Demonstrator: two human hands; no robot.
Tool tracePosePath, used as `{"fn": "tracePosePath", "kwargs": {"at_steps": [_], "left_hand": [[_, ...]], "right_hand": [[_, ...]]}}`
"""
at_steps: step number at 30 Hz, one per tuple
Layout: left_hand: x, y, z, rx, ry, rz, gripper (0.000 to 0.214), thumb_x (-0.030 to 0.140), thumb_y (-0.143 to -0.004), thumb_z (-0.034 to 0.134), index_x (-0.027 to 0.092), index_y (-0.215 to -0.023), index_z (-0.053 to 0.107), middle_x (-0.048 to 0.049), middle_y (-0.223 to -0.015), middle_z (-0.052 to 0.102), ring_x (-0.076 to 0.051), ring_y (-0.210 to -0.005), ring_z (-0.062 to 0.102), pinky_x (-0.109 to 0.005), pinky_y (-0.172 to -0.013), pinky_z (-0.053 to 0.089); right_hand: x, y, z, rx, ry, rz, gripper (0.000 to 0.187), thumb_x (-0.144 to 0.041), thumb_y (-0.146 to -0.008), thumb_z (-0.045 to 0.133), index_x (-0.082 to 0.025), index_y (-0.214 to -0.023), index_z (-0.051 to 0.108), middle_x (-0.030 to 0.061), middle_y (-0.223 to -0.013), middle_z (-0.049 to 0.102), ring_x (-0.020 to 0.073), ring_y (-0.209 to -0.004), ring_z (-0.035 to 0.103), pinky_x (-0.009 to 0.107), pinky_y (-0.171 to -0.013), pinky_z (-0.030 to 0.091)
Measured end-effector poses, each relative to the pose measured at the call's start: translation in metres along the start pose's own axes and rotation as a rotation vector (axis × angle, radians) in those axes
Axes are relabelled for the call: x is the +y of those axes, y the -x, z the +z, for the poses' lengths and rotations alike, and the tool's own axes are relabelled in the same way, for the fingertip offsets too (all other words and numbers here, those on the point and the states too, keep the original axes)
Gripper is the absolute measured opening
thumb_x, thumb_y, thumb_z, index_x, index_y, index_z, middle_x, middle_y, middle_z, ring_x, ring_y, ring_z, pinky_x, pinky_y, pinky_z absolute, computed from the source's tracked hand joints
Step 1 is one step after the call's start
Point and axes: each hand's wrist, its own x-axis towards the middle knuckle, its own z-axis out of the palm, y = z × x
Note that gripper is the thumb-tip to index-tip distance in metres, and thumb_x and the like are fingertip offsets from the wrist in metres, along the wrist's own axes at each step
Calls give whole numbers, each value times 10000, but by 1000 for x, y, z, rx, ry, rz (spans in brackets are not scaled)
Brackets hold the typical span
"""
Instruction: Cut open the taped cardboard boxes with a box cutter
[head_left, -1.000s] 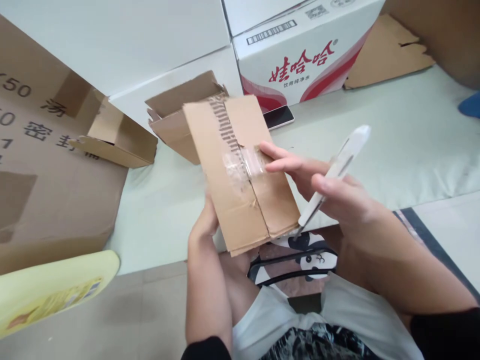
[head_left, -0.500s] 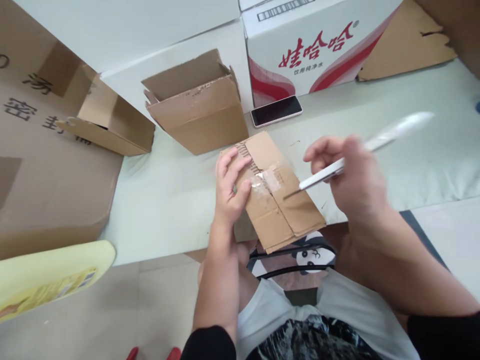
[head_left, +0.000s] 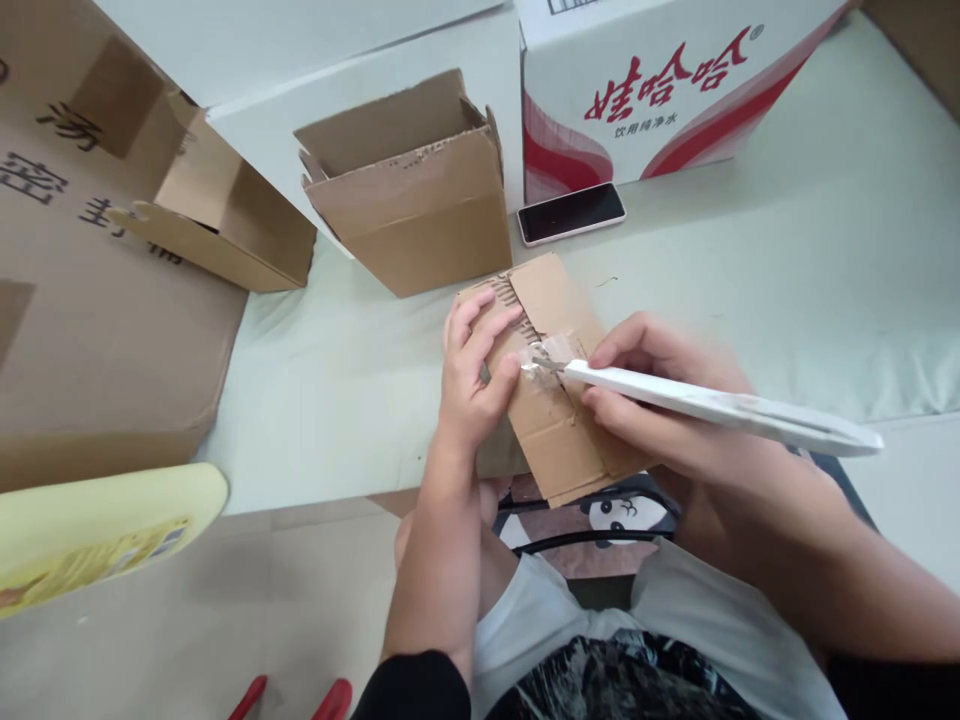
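Note:
A small brown cardboard box (head_left: 559, 425) lies tilted at the table's front edge, with clear tape (head_left: 551, 360) over its centre seam. My left hand (head_left: 476, 370) grips the box along its left side, fingers spread over the top and thumb near the tape. In my right hand (head_left: 660, 390) is a white-handled utility knife (head_left: 720, 400), its handle pointing right. The thin metal blade rests at the tape by the seam, close to my left thumb; whether it has gone through cannot be made out.
Behind the box stand an open cardboard box (head_left: 420, 210) and a phone (head_left: 571, 214) lying flat. A white carton with red lettering (head_left: 660, 110) is at the back. At left are another small box (head_left: 240, 230), a large carton (head_left: 112, 330) and a yellow container (head_left: 112, 530).
My right hand has moved left and brought the knife from above the box's right part to the taped seam. The knife's handle has swung lower. My left hand keeps its hold.

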Motion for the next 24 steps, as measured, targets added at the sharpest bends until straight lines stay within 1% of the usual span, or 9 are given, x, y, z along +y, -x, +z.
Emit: {"fn": "tracePosePath", "kwargs": {"at_steps": [3,5,7,9,11,14,18,22,24], "left_hand": [[0,0,0,0,12,4,534,630,-1047,429,268,-1376,643,-121,-1529,542,-301,-1491,488,-561,-1302,334],[0,0,0,7,20,0,520,623,-1047,438,274,-1372,645,-119,-1524,543,-295,-1491,487,-558,-1303,334],[0,0,1,9,25,-10,521,630,-1044,437,282,-1368,648,-115,-1520,545,-300,-1491,484,-560,-1296,345],[0,0,2,14,34,-15,522,635,-1042,432,288,-1364,653,-112,-1516,549,-308,-1491,481,-566,-1293,346],[0,0,3,27,48,-10,519,630,-1042,439,283,-1360,659,-114,-1510,552,-311,-1485,485,-567,-1296,337],[1,0,3,25,38,-12,536,639,-1039,438,268,-1354,663,-120,-1508,551,-307,-1476,492,-564,-1298,335],[2,-1,2,0,21,-31,545,644,-1035,437,262,-1349,666,-126,-1505,559,-313,-1473,495,-571,-1291,348],[2,-1,1,-6,11,-39,575,675,-1029,417,260,-1336,669,-128,-1487,568,-310,-1462,503,-563,-1283,361],[2,-1,1,-9,6,-44,595,694,-1024,406,258,-1335,667,-128,-1482,568,-308,-1463,501,-558,-1277,370]], "right_hand": [[1,2,2,81,29,12,188,-392,-931,669,-263,-842,566,-18,-674,664,146,-565,578,299,-517,417],[-1,3,3,110,54,-18,222,-399,-967,633,-260,-818,546,-15,-674,640,146,-582,567,310,-548,423],[-3,2,3,105,73,-57,174,-376,-995,592,-260,-867,572,-12,-713,652,148,-621,588,317,-594,446],[-4,0,4,94,112,-80,109,-358,-1009,572,-263,-979,619,-5,-795,706,156,-688,638,326,-659,475],[-3,-2,4,82,174,-96,122,-359,-1009,581,-267,-1051,650,5,-883,753,169,-772,687,333,-718,494],[0,-4,6,67,260,-116,122,-351,-1000,598,-268,-1033,682,18,-954,784,186,-859,722,329,-763,506],[-1,-6,8,85,339,-139,105,-319,-983,598,-261,-994,684,20,-909,782,178,-787,712,307,-694,488],[-5,-6,9,93,376,-135,68,-278,-951,586,-253,-914,637,-4,-766,729,141,-627,635,287,-585,419],[-6,-5,8,82,389,-130,69,-271,-938,573,-249,-883,607,-16,-723,704,131,-586,605,279,-553,393]]}}
